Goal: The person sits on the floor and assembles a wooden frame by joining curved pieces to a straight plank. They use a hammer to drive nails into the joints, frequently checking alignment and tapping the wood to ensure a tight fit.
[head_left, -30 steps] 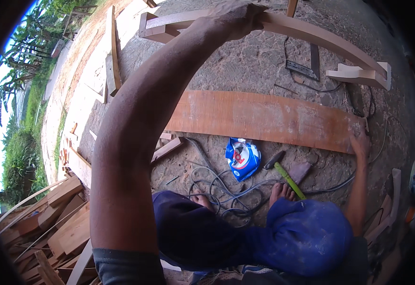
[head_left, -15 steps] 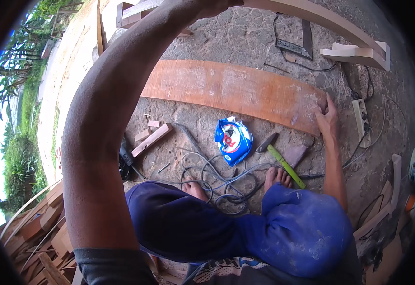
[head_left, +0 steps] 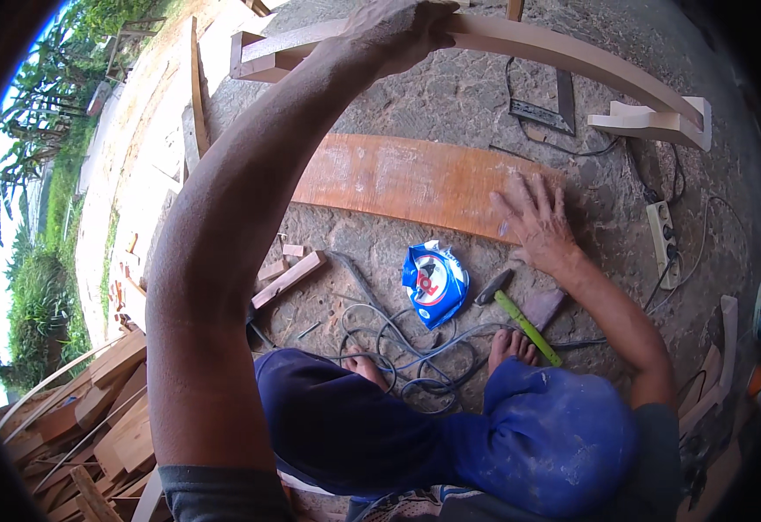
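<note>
left hand [head_left: 398,30] clasps curved pale frame [head_left: 572,56] beyond reddish plank [head_left: 398,178] | right hand [head_left: 537,222] spread flat on plank's right end | hammer [head_left: 519,313] just below plank

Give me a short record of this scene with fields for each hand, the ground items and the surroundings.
left hand: left hand rests on the pale curved wooden frame, arm stretched forward
right hand: right hand lies flat, fingers spread, on the end of the reddish curved plank
ground items: blue bag, hammer with green handle, tangled cable, power strip, metal square
surroundings: stone ground, scrap wood pile at left
</note>
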{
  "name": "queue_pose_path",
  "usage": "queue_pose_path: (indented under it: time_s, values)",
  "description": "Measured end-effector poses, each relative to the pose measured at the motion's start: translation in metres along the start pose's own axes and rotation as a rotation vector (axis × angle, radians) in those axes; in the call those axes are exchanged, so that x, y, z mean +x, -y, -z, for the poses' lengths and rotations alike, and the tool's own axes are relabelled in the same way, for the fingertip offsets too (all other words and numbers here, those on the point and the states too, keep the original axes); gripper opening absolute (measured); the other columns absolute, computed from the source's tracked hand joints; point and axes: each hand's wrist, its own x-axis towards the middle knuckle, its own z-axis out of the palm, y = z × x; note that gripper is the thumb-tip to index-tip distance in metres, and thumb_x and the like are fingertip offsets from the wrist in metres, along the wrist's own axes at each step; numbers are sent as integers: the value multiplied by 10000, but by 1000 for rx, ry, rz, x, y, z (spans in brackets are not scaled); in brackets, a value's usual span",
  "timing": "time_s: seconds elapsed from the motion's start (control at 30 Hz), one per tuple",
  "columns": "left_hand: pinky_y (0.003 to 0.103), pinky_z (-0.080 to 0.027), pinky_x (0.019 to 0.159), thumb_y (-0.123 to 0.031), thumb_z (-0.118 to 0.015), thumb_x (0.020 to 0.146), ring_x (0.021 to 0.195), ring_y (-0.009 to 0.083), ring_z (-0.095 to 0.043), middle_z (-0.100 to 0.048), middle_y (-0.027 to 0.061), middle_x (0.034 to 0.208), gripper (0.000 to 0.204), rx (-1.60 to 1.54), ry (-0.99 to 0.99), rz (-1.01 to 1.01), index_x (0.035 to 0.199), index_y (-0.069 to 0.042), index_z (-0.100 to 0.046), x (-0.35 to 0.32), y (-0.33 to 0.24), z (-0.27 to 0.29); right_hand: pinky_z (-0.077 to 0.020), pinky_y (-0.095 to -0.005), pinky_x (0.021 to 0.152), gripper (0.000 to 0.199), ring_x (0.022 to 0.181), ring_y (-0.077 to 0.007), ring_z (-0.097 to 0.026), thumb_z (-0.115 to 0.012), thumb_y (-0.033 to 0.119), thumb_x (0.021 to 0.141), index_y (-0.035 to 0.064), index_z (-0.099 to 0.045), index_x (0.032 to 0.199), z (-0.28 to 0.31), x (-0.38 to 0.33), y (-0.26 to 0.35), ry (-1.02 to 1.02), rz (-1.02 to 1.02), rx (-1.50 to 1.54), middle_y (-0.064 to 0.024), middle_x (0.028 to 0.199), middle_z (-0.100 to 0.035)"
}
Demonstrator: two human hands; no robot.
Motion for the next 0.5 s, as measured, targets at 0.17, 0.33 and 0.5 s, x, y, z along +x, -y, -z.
queue_pose_path:
  time_s: [0.17, 0.33, 0.5]
  values:
    - [427, -537, 965, -323, -692, 953, 1084, 307, -699, -724, 156, 1178, 493, 56, -70, -42, 1387, -111, -586, -12, 32, -9, -197, -780, 1105, 1331, 1475, -538, -173, -917, 537, 558, 241, -170, 1619, 32, 30, -5, 114, 27, 68, -238, 1636, -158]
    - [434, -546, 962, -350, -667, 967, 1073, 301, -705, -717, 140, 1201, 488, 140, -70, -15, 1403, -149, -583, 4, 10, -16, -190, -783, 1109, 1377, 1478, -555, -149, -904, 621, 508, 224, -192, 1617, 27, 29, -29, 163, 63, 42, -235, 1650, -132]
    - [435, -556, 930, -355, -667, 964, 1052, 300, -713, -723, 125, 1194, 487, 177, -26, -15, 1399, -151, -587, -1, 14, -6, -262, -643, 1167, 1313, 1490, -475, -217, -879, 637, 564, 175, -226, 1604, 36, 52, -48, 202, 122, 224, -223, 1636, -211]
